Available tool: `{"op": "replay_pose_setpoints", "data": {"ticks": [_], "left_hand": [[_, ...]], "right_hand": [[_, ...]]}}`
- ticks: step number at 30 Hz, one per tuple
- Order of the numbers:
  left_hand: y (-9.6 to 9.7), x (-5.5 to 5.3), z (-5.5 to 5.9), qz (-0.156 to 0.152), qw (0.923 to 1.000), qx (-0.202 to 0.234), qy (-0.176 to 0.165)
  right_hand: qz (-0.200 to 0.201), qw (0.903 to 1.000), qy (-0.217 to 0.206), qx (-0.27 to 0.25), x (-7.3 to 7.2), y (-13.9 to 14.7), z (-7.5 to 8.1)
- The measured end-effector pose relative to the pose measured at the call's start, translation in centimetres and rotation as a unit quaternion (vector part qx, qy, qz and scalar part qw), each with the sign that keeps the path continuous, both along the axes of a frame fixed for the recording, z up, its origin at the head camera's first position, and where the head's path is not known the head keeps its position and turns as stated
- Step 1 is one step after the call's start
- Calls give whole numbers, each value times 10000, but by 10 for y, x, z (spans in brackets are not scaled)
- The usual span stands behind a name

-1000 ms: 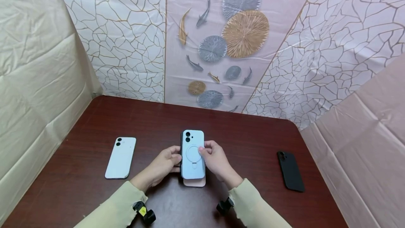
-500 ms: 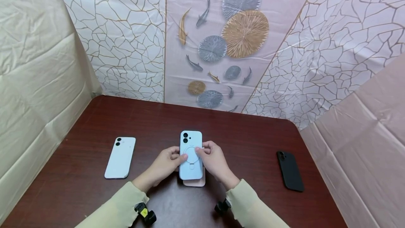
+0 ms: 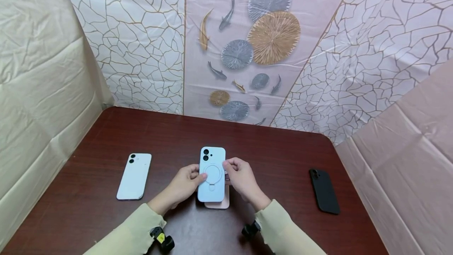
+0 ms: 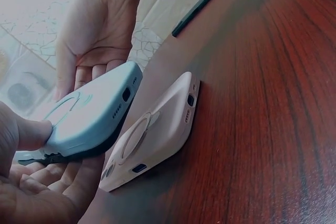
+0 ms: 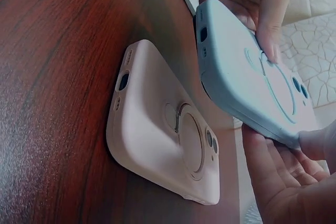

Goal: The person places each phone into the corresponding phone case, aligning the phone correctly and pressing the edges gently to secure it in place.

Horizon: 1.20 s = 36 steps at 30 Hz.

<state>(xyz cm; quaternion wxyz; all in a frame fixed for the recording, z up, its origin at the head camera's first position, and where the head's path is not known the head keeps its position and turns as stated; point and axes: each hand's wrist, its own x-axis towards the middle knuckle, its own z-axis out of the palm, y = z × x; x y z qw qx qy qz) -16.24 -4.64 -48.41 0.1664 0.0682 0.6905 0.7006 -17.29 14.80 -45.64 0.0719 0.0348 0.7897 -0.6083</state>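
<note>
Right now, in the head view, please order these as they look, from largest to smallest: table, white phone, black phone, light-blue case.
Table
Light-blue case
White phone
Black phone
The case is held off the table, which may enlarge it.

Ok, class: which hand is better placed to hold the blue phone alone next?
Likely the left hand: its thumb overlaps the blue phone, fingers beneath, while the right hand has its thumb only at the edge.

Held phone (image 3: 213, 192): above the table (image 3: 170, 133), between left hand (image 3: 182, 187) and right hand (image 3: 244, 180).
Lower phone (image 5: 155, 114): on the table, partly below the held phone.
Left phone (image 3: 134, 177): on table, leftmost.
Right phone (image 3: 324, 192): on table, rightmost.
</note>
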Motion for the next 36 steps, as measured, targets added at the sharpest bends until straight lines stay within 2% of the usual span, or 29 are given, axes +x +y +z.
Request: {"op": "replay_pose_setpoints", "data": {"ticks": [14, 23, 31, 36], "left_hand": [[-1, 0, 1, -116, 9999, -117, 45], [-3, 1, 2, -471, 9987, -177, 44], [-3, 3, 3, -459, 9986, -232, 85], [-4, 5, 2, -557, 9983, -173, 58]], "right_hand": [[38, 9997, -202, -121, 1, 0, 3], [-194, 9996, 33, -182, -2, -2, 7], [-194, 9998, -18, -90, -2, -3, 9], [-69, 10000, -36, 19, -4, -2, 7]]}}
